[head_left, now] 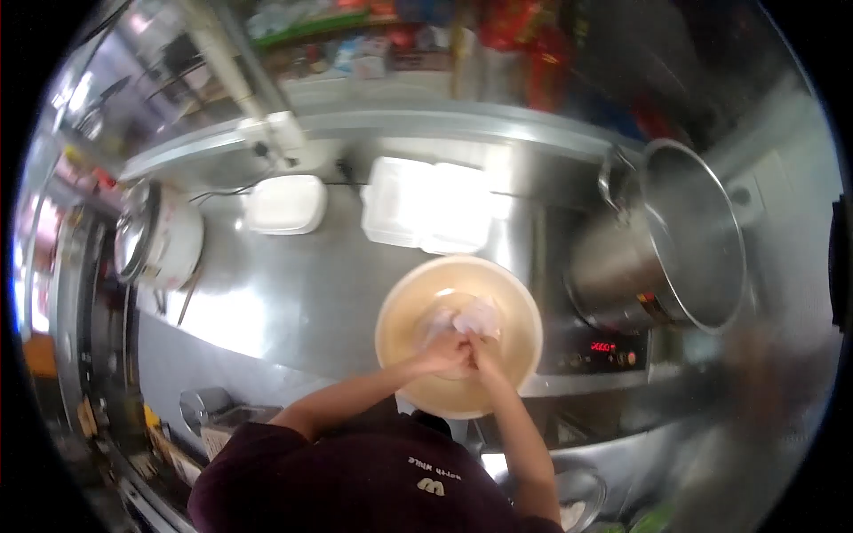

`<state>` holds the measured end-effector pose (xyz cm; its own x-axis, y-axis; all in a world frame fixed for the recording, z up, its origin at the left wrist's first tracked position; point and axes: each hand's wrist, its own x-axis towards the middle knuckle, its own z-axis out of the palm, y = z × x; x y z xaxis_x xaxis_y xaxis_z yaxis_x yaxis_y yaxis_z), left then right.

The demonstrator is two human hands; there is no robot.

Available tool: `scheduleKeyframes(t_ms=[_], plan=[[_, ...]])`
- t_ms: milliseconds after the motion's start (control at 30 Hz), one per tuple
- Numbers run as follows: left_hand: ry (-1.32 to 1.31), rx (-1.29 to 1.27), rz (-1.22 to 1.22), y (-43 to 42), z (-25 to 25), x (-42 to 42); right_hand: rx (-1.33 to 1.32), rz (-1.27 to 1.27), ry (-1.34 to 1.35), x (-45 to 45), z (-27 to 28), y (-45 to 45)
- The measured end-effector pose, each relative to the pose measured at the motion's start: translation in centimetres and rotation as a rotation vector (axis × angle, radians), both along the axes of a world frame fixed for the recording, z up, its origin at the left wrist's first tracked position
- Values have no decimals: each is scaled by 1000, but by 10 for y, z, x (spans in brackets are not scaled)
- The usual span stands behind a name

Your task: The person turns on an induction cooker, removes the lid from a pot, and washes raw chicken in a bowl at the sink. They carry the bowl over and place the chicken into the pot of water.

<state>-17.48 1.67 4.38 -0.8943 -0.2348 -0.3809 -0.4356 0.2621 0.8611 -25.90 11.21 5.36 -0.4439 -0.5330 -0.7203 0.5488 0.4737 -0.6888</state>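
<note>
Left hand [444, 354] and right hand [484, 350] meet in the big cream bowl [527, 342], a bit below the middle of the frame, touching a pale lump [477, 314] there. It's too blurry to tell if they grip it. Keeping it low should help stop spills on the counter [329, 293].

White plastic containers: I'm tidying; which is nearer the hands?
The two-part white container behind the round cream plastic basin; the smaller, rounded one is farther left.
</note>
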Motion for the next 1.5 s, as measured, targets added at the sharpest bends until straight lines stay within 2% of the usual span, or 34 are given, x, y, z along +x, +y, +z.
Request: scheduleKeyframes(t_ms=[33,67,100,200,267,367,467,600,700,800,900,1000,1100,1133,1200,1267,1300,1400,1500], plan=[[20,113,-27,-4,9,4,15,10,56,0,-9,1],[123,16,-61,-8,28,9,25,27,117,-2,-16,5],[221,-93,-90,-16,43,13,59,48,70,-5,-19,10],[109,-63,6,-32,27,21,70,241,5,-36,-30,29],[191,-10,116,-50,26,32,94,161,288,-38,-34,37],[264,-50,209,-72,30,55,205,108,254,-32,39,32],[206,-104,299,-89,39,78,142,281,408,-46,55,41],[100,-21,340,-95,48,95,125,428,238,-46,111,40],[157,115,410,-94,48,99,125,506,208,-44,131,41],[177,-13,416,-89,47,95,167,690,324,-38,157,34],[217,-56,399,-89,55,95,151,756,376,-36,165,34],[206,-51,400,-91,45,89,12,786,311,-19,215,22],[250,-75,397,-92,32,85,70,857,391,-34,231,29],[235,-57,421,-91,34,86,130,907,454,-40,236,31],[208,-11,416,-90,36,84,78,855,403,-52,242,41],[239,59,417,-89,16,85,139,925,421,-60,269,40],[223,119,435,-86,11,84,76,942,462,-62,281,43],[171,239,405,-85,46,86,-73,918,484,-82,304,59],[166,300,358,-89,45,88,-158,855,602,-96,349,67]])
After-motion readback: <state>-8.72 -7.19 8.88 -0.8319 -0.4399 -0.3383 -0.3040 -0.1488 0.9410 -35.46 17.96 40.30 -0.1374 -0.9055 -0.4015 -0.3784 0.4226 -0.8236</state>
